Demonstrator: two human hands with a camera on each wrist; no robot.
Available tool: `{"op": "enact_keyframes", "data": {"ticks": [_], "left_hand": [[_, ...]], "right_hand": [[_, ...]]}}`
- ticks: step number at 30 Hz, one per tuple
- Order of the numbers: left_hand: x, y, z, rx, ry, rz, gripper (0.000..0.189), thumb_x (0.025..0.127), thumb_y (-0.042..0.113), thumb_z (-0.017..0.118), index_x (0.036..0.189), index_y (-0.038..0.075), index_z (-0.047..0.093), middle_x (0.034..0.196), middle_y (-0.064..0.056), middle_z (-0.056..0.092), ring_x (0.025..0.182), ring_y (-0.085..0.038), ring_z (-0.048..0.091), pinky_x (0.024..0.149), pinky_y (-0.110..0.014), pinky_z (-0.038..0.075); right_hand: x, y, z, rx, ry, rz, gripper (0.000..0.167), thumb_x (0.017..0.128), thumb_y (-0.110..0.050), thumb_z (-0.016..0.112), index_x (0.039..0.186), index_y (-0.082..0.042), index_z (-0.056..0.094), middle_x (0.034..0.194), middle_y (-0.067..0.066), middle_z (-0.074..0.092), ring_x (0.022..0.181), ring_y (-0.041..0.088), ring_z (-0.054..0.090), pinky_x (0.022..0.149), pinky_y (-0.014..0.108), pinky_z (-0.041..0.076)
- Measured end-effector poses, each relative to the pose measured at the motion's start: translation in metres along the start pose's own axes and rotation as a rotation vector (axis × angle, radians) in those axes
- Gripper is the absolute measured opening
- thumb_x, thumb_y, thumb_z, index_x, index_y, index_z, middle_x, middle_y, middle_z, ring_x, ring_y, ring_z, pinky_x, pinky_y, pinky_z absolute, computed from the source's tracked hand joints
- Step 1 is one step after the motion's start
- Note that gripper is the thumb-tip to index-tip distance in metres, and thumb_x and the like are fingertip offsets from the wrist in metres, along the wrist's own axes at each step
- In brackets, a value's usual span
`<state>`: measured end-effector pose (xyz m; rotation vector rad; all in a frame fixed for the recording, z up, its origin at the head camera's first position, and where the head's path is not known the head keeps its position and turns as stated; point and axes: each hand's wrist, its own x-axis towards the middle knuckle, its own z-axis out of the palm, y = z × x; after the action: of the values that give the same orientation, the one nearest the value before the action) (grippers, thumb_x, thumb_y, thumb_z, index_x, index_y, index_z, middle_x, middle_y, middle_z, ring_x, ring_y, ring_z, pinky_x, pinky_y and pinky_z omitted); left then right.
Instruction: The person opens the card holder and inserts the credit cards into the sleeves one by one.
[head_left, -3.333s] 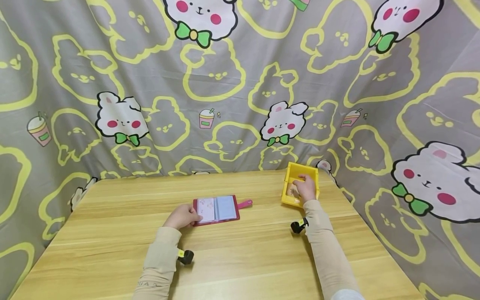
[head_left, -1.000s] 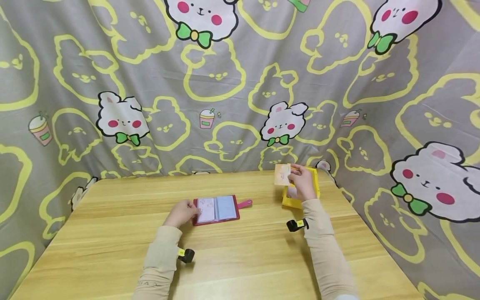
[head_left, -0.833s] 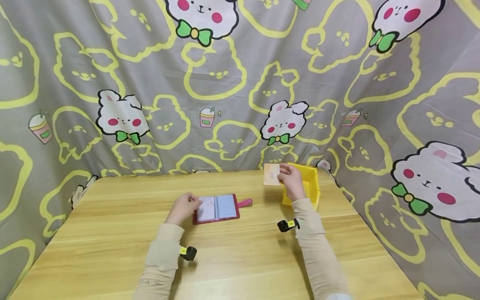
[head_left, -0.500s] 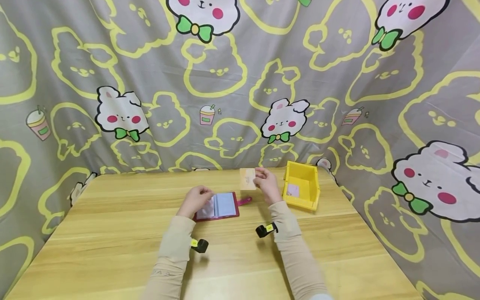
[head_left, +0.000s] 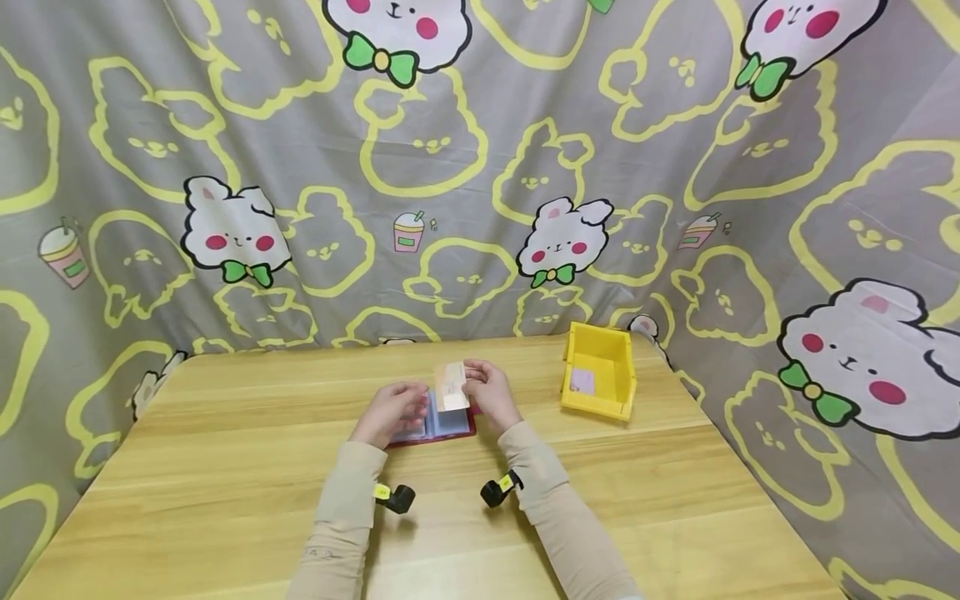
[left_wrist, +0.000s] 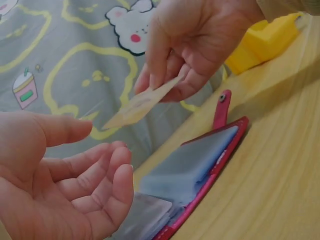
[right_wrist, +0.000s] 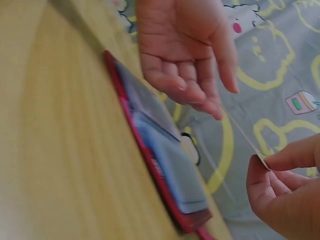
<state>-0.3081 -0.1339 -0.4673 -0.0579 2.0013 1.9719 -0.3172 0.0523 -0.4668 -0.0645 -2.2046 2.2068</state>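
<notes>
My right hand (head_left: pixel 492 397) pinches a pale orange card (head_left: pixel 452 388) by its right edge, holding it above an open card holder (left_wrist: pixel 190 162). The holder has a red cover, clear bluish sleeves and a snap strap (left_wrist: pixel 222 108), and lies open on the table. My left hand (head_left: pixel 392 412) hovers over the holder's left side, fingers loosely bent and thumb apart, with nothing in it. In the left wrist view its fingertips are near the card's free corner. The card and both hands partly cover the holder in the head view.
At the back right of the wooden table (head_left: pixel 247 467) stands a yellow plastic bin (head_left: pixel 617 375) with a pinkish card (head_left: pixel 582 382) inside. A grey patterned curtain (head_left: pixel 315 167) hangs behind and beside the table.
My right hand has lifted the card out of the yellow bin and carried it left over the holder. My left hand has come up off the holder's left edge and shifted right.
</notes>
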Motion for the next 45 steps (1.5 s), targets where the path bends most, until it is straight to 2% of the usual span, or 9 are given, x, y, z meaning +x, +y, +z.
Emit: {"op": "enact_keyframes", "data": {"ticks": [5, 10, 16, 20, 25, 34, 38, 42, 45], "left_hand": [[0.0, 0.0, 0.003, 0.003, -0.011, -0.003, 0.034, 0.096, 0.014, 0.058, 0.124, -0.006, 0.053, 0.087, -0.003, 0.062, 0.071, -0.011, 0.061, 0.065, -0.024, 0.053], [-0.001, 0.001, 0.007, 0.005, 0.027, 0.008, 0.03, 0.094, 0.006, 0.059, 0.12, -0.008, 0.053, 0.084, -0.005, 0.061, 0.068, -0.011, 0.06, 0.062, -0.024, 0.052], [-0.002, 0.002, 0.007, -0.001, 0.022, 0.019, 0.027, 0.094, 0.006, 0.058, 0.117, -0.007, 0.052, 0.08, -0.003, 0.058, 0.065, -0.011, 0.059, 0.061, -0.024, 0.052], [-0.003, 0.004, 0.0, -0.014, 0.047, 0.024, 0.025, 0.094, 0.004, 0.056, 0.115, -0.008, 0.052, 0.077, -0.002, 0.057, 0.061, -0.01, 0.059, 0.059, -0.022, 0.051], [-0.006, 0.004, -0.014, -0.018, 0.079, 0.027, 0.024, 0.094, 0.001, 0.055, 0.115, -0.01, 0.051, 0.076, -0.001, 0.057, 0.059, -0.008, 0.058, 0.056, -0.02, 0.051], [-0.008, -0.003, -0.035, 0.076, 0.04, -0.054, 0.024, 0.095, 0.0, 0.053, 0.116, -0.011, 0.049, 0.08, -0.004, 0.058, 0.065, -0.01, 0.059, 0.06, -0.021, 0.052], [-0.008, -0.007, -0.038, 0.095, 0.032, -0.071, 0.023, 0.094, -0.001, 0.053, 0.115, -0.011, 0.05, 0.08, -0.005, 0.058, 0.066, -0.01, 0.059, 0.06, -0.02, 0.053], [-0.007, -0.009, -0.038, 0.106, 0.041, -0.08, 0.019, 0.093, -0.002, 0.054, 0.11, -0.011, 0.051, 0.079, -0.006, 0.058, 0.064, -0.011, 0.059, 0.059, -0.021, 0.053], [-0.005, -0.011, -0.037, 0.126, 0.053, -0.085, 0.018, 0.093, -0.002, 0.055, 0.108, -0.01, 0.051, 0.079, -0.007, 0.059, 0.063, -0.011, 0.06, 0.058, -0.021, 0.053]], "right_hand": [[-0.011, -0.003, 0.003, -0.001, -0.056, -0.011, 0.05, 0.081, 0.015, 0.05, 0.13, 0.011, 0.051, 0.119, 0.032, 0.059, 0.096, 0.025, 0.06, 0.071, 0.021, 0.049], [-0.023, -0.017, 0.005, -0.008, -0.084, -0.021, 0.05, 0.08, 0.016, 0.049, 0.13, 0.015, 0.048, 0.118, 0.035, 0.055, 0.101, 0.031, 0.057, 0.073, 0.021, 0.047], [-0.015, -0.004, 0.003, -0.007, -0.087, -0.009, 0.048, 0.083, 0.013, 0.052, 0.131, 0.01, 0.049, 0.115, 0.029, 0.057, 0.094, 0.022, 0.056, 0.072, 0.022, 0.047], [-0.006, 0.007, -0.001, 0.021, -0.084, -0.014, 0.047, 0.086, 0.009, 0.056, 0.132, 0.01, 0.048, 0.113, 0.027, 0.06, 0.088, 0.018, 0.06, 0.076, 0.029, 0.054], [0.0, 0.012, -0.012, 0.046, -0.032, -0.013, 0.044, 0.087, 0.007, 0.056, 0.13, 0.013, 0.047, 0.115, 0.033, 0.059, 0.091, 0.028, 0.064, 0.082, 0.042, 0.056], [0.005, 0.021, -0.029, 0.001, -0.03, 0.026, 0.037, 0.089, 0.004, 0.056, 0.124, 0.015, 0.052, 0.111, 0.029, 0.062, 0.099, 0.031, 0.063, 0.088, 0.042, 0.054], [0.006, 0.025, -0.032, -0.034, -0.044, 0.039, 0.035, 0.088, 0.005, 0.056, 0.121, 0.016, 0.054, 0.111, 0.032, 0.062, 0.093, 0.026, 0.064, 0.088, 0.04, 0.055], [0.006, 0.025, -0.035, -0.104, -0.035, 0.038, 0.031, 0.087, 0.007, 0.057, 0.116, 0.016, 0.057, 0.106, 0.029, 0.063, 0.083, 0.018, 0.063, 0.081, 0.035, 0.057], [0.003, 0.021, -0.037, -0.173, -0.029, 0.04, 0.027, 0.087, 0.008, 0.058, 0.112, 0.016, 0.058, 0.103, 0.029, 0.064, 0.081, 0.022, 0.064, 0.077, 0.035, 0.058]]}}
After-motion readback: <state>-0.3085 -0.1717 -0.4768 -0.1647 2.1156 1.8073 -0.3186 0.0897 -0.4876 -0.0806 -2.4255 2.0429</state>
